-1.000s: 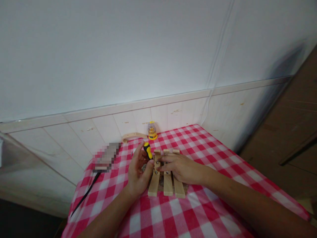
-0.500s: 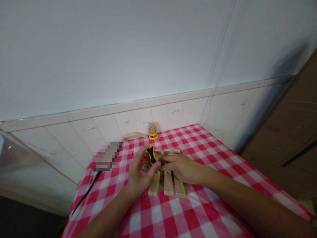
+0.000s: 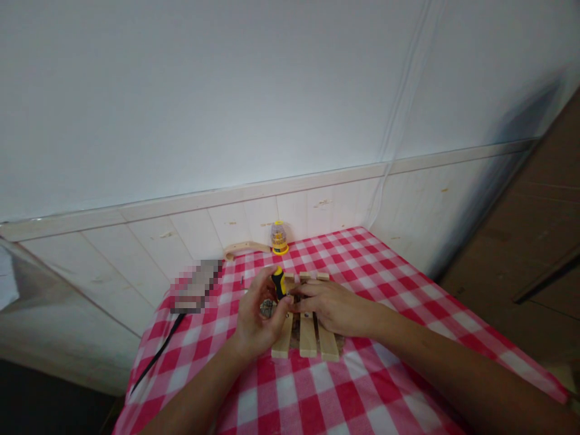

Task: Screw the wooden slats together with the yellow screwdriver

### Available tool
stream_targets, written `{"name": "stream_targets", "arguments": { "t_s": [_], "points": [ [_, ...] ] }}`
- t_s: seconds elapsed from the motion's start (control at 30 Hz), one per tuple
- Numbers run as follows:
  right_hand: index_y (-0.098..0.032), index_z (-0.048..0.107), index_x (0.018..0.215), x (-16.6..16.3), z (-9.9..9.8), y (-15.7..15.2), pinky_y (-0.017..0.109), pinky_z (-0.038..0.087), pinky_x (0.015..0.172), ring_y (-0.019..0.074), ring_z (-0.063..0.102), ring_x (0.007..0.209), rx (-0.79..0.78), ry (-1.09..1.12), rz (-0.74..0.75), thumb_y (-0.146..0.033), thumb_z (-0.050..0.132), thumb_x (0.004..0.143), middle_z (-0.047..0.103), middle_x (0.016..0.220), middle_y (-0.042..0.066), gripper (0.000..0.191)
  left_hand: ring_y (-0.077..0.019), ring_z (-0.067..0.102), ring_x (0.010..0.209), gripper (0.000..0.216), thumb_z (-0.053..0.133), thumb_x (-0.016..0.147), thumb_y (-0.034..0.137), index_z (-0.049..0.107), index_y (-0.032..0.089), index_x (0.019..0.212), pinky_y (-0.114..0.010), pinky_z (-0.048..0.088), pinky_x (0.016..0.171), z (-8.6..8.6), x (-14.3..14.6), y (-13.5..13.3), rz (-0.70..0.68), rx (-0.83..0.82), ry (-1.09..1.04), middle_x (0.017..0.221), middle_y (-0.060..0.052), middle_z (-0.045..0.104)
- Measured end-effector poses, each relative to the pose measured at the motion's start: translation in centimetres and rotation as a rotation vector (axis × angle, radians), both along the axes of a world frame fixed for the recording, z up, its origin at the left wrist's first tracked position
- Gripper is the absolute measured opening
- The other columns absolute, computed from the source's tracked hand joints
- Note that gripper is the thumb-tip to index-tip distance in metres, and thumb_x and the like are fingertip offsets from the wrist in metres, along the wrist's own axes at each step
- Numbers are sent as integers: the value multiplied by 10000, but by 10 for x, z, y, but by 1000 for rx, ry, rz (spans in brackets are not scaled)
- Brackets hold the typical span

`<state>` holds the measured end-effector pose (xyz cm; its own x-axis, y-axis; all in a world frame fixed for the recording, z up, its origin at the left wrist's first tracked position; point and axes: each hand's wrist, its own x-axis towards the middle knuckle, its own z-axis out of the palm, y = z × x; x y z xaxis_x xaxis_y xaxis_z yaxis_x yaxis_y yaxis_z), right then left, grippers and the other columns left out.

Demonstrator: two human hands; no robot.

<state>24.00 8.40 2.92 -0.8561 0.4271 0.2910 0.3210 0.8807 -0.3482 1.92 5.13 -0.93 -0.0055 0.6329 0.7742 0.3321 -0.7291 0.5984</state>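
Observation:
A small rack of pale wooden slats (image 3: 308,335) lies on the red-and-white checked tablecloth (image 3: 362,386). My left hand (image 3: 256,317) is closed round a yellow-and-black screwdriver (image 3: 278,283), which stands nearly upright with its tip down at the left slat. My right hand (image 3: 333,307) lies flat across the slats, its fingers stretched toward the screwdriver's tip and pressing the wood down. A small screw shows in the middle slat near my right fingers.
A yellow-based clear bit holder (image 3: 279,237) and a curved wooden piece (image 3: 244,248) sit at the table's far edge by the white panelled wall. A blurred-out object (image 3: 194,287) with a black cable (image 3: 154,356) lies at the left. The table drops off at right.
The screwdriver has shifted slightly right and stood more upright over the left slat. My right hand has stayed on the slats.

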Motion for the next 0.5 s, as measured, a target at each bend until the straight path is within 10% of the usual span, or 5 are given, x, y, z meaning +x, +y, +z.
{"name": "stream_targets", "arguments": {
  "t_s": [0.5],
  "points": [
    [-237,781,1326,0,2,0,480,458,1219,280,586,1456,9,0,1,-23,547,1028,705,1486,100,434,-165,737,856,514,756,927,173,562,271,1392,-255,623,731,3,-3,4,-70,-52,-90,1087,-54,711]
  ]
}}
